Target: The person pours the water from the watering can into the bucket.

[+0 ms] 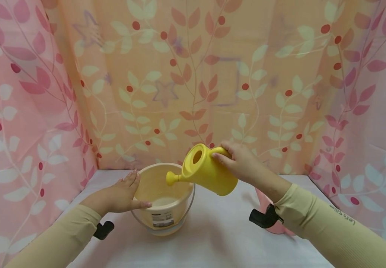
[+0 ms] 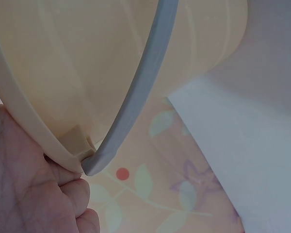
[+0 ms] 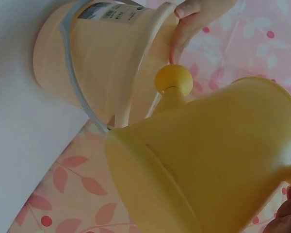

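A cream bucket [image 1: 160, 219] with a printed label and a grey handle stands upright on the table. My left hand [image 1: 120, 193] rests on the left side of its rim, fingers extended and thumb across the near edge. In the left wrist view that hand [image 2: 34, 179] touches the rim beside the end of the grey handle [image 2: 136, 92]. My right hand [image 1: 243, 163] grips the handle of a yellow watering can [image 1: 213, 175]. The can is tilted to the left, its spout head over the bucket's opening. The right wrist view shows the can [image 3: 213, 155] close by the bucket [image 3: 97, 63].
A pink object [image 1: 280, 227] sits on the table at the right, partly hidden by my right forearm and the black wrist mount [image 1: 263, 217]. Leaf-patterned curtains [image 1: 193, 82] enclose the white table [image 1: 219, 238] at the back and both sides.
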The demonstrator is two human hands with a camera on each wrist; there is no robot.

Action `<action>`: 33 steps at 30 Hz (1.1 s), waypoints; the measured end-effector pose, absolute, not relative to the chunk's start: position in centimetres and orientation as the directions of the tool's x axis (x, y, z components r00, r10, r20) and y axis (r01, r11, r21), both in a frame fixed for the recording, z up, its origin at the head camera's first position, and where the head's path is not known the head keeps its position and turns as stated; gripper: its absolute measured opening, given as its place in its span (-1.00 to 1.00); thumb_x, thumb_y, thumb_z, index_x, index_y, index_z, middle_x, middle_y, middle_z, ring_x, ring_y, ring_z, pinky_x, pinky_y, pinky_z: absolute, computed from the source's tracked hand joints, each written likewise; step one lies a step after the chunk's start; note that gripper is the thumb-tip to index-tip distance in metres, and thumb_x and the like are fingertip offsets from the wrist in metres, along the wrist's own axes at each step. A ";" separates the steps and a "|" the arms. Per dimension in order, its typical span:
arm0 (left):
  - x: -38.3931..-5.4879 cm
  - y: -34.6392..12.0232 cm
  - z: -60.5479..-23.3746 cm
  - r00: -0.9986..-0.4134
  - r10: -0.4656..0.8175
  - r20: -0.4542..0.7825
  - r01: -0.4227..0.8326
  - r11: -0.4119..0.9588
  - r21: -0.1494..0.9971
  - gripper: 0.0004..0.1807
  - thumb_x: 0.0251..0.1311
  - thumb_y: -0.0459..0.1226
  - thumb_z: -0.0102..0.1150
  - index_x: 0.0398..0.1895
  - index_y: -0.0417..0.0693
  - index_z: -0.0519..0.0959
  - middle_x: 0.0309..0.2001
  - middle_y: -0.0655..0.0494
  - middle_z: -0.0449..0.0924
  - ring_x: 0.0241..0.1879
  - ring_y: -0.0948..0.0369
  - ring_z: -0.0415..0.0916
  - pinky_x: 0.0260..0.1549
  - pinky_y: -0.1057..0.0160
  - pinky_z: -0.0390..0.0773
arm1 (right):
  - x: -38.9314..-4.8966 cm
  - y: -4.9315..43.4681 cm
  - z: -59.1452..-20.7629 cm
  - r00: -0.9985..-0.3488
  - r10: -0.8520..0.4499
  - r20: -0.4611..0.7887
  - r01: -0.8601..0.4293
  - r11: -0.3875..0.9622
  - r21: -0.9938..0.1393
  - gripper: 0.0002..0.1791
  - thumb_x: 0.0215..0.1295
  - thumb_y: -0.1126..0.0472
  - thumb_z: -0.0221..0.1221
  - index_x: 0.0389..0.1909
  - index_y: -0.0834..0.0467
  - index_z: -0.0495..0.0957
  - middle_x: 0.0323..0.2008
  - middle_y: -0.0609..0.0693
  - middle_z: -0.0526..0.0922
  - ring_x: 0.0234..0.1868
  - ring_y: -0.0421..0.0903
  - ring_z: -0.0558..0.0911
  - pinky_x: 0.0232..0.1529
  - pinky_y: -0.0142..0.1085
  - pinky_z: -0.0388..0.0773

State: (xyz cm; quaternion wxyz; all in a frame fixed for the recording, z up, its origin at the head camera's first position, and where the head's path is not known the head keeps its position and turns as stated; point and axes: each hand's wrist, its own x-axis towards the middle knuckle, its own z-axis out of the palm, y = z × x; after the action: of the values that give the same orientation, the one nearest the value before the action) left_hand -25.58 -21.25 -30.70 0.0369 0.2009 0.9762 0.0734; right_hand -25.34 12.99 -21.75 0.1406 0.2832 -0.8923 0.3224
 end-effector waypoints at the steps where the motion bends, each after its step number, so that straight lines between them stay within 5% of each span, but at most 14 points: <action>1: -25.6 -21.2 -30.7 -0.916 0.399 -0.043 0.388 0.908 0.160 0.27 -0.06 0.42 -0.09 0.31 -0.55 -0.07 0.35 -0.46 -0.22 0.34 -0.25 -0.23 0.22 -0.24 -0.11 | -25.3 13.0 -21.7 -0.802 -0.413 0.432 -0.594 0.634 -0.495 -0.80 0.25 0.08 0.13 -0.42 0.13 0.44 -0.54 -0.02 0.46 -0.49 -0.09 0.46 -0.45 -0.33 0.49; 33: -25.8 -21.4 -31.1 -0.915 0.401 -0.041 0.389 0.905 0.172 0.28 -0.09 0.43 -0.08 0.32 -0.52 -0.09 0.37 -0.42 -0.27 0.36 -0.21 -0.29 0.24 -0.22 -0.14 | -25.2 13.3 -21.8 -0.799 -0.418 0.433 -0.597 0.635 -0.490 -0.78 0.26 0.08 0.12 -0.42 0.16 0.42 -0.53 -0.01 0.43 -0.48 -0.11 0.43 -0.44 -0.34 0.47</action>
State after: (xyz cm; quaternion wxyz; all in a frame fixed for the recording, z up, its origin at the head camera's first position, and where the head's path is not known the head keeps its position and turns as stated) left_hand -25.84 -21.42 -31.14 0.0380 0.2027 0.9752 0.0805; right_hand -25.17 13.29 -21.76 0.1407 0.2841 -0.8931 0.3192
